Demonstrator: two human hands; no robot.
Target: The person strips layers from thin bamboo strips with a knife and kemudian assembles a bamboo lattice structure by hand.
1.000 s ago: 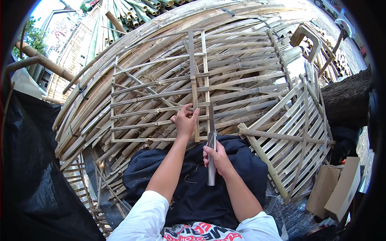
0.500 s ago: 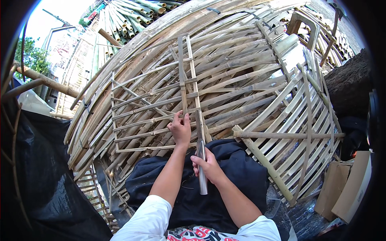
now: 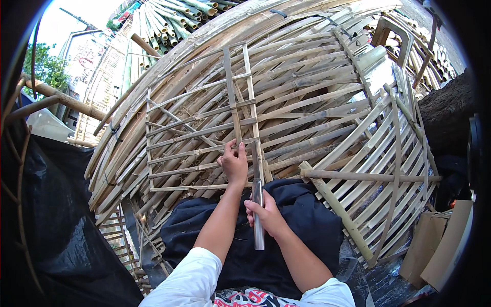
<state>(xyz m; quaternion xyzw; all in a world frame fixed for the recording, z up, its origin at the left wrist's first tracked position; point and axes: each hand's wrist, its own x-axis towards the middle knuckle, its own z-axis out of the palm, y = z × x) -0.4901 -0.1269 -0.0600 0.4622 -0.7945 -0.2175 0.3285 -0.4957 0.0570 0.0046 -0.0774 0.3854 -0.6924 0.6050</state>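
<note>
My left hand [image 3: 234, 165] is closed on the lower end of a flat bamboo slat [image 3: 230, 87]. The slat stretches away from me across a lattice frame of thin bamboo strips [image 3: 194, 152]. In my right hand [image 3: 267, 212] is a knife [image 3: 259, 235], gripped by its shiny metal tube handle. Its narrow dark blade points away from me, beside the right upright of the lattice and just right of my left hand. Both hands are above the dark cloth [image 3: 204, 225] over my lap.
A large heap of split bamboo strips [image 3: 307, 77] spreads ahead. To the right lies another bamboo lattice panel [image 3: 368, 204], with a cardboard box [image 3: 440, 245] nearby. Black sheeting [image 3: 76, 220] hangs at left. Green bamboo poles [image 3: 169, 25] are stacked far off.
The far end of the slat has swung slightly left, widening its gap from the lattice upright. Both hands keep their grips. The whole view has shifted a little.
</note>
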